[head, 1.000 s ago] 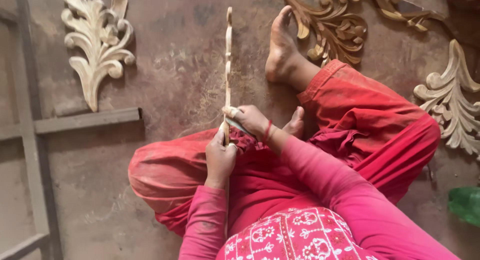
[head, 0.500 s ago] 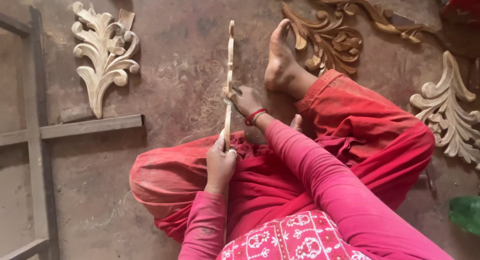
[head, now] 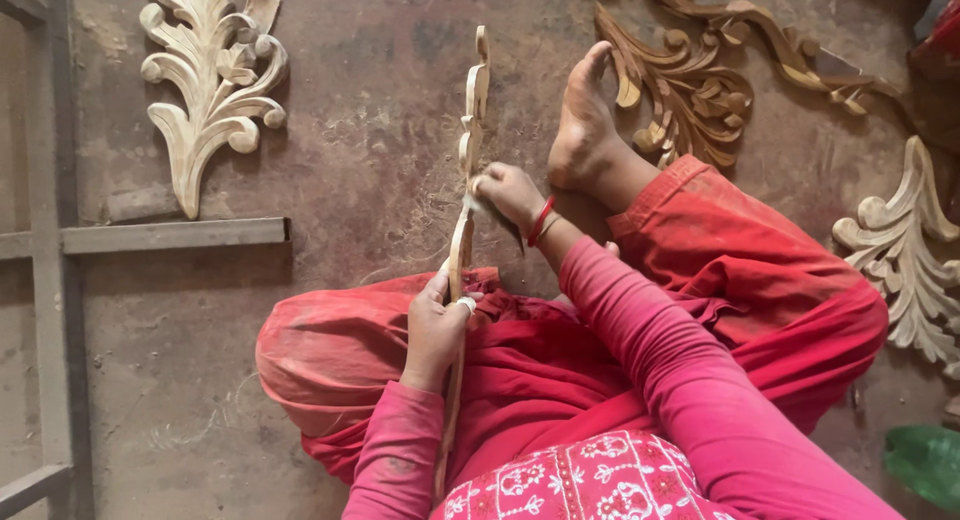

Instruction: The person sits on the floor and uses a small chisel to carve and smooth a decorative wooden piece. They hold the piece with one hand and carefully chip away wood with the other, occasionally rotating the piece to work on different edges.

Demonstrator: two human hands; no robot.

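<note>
Wooden carved strip (head: pixel 466 195) stands edge-up across the lap, left hand (head: pixel 435 330) gripping its lower part, right hand (head: pixel 508 193) closed on it higher up with something small, probably sandpaper; rubbing wants a steady brace and even strokes.

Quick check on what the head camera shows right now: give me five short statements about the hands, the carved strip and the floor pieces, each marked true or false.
1. The left hand grips the lower part of the thin carved wooden strip. True.
2. The right hand is flat on the floor. False: it is on the strip, higher up than the left.
3. A pale carved leaf piece lies on the floor at upper left. True.
4. The strip lies flat on the floor. False: both hands hold it on edge.
5. The bare foot rests on the strip. False: it lies beside it, apart.
</note>
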